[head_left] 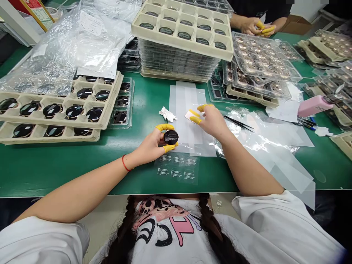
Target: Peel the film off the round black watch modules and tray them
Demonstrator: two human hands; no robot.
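My left hand [150, 146], with yellow finger cots, grips a round black disc [171, 138] by its edge; small white text shows on its face. In my right hand [210, 119], also in yellow finger cots, is a small flat white piece [189, 116], pinched above the white paper strips [181, 99]. Just below the disc lies a clear sheet of printed text labels [176, 174]. A crumpled white tissue [167, 114] sits beyond my left hand. Black tweezers [239, 124] rest to the right of my right forearm.
A tall stack of trays [178, 55] with black discs stands ahead. Cream trays of shiny black discs [52, 110] are at left, partly under plastic bags [96, 40]. More trays [264, 55] and a pink bottle [315, 106] stand right. Across the table are another person's hands [257, 27].
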